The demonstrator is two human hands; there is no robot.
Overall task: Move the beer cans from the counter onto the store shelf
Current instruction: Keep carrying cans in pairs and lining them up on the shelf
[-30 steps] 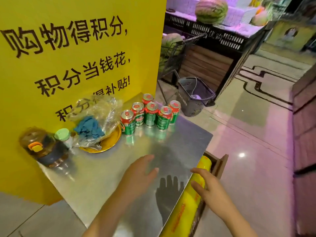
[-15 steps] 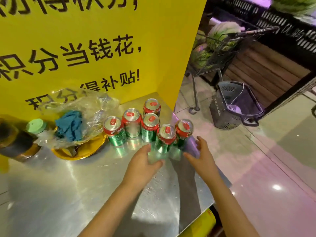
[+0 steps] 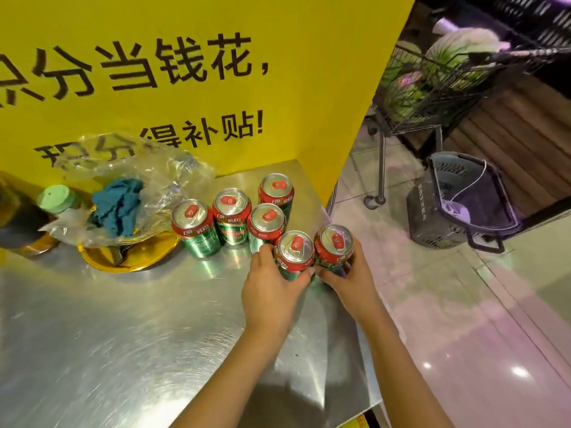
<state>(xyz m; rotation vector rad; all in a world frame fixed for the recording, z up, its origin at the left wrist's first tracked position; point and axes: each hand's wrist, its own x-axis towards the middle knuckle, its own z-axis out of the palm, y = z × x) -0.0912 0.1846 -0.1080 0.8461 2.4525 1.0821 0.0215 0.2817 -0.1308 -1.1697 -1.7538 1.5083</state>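
**Inspector A:** Nearest the camera, what is recorded of the hands?

**Inspector B:** The left hand (image 3: 272,285) is wrapped round the near can (image 3: 293,253), fingers curled on its left side and thumb at its front. The right hand (image 3: 346,278) is curled round the neighbouring can (image 3: 335,247), fingers on its right flank. Both cans are judged to be gripped for lifting; whether they are clear of the tabletop (image 3: 123,335) cannot be told. The two were presumably chosen as the nearest, at the tabletop's right edge.

**Inspector A:** And the remaining stock?

**Inspector B:** Four cans are noted upright just behind: one at the left (image 3: 193,228), one beside it (image 3: 231,216), one further right (image 3: 266,225) and the rearmost (image 3: 276,191) by the yellow panel (image 3: 278,41). They are packed close, some touching. No can has reached a shelf; the shelf is not in view, so the task is judged barely begun.

**Inspector A:** Containers?

**Inspector B:** A gold dish (image 3: 129,257) is recorded left of the cans, holding a crumpled clear bag (image 3: 129,168) with blue cloth (image 3: 119,205) in it. A green-capped bottle (image 3: 57,200) is seen beside it. On the floor beyond, a grey basket (image 3: 457,205) holds something pale, not identifiable. Further off, a cart (image 3: 432,84) is loaded with what appear to be melons.
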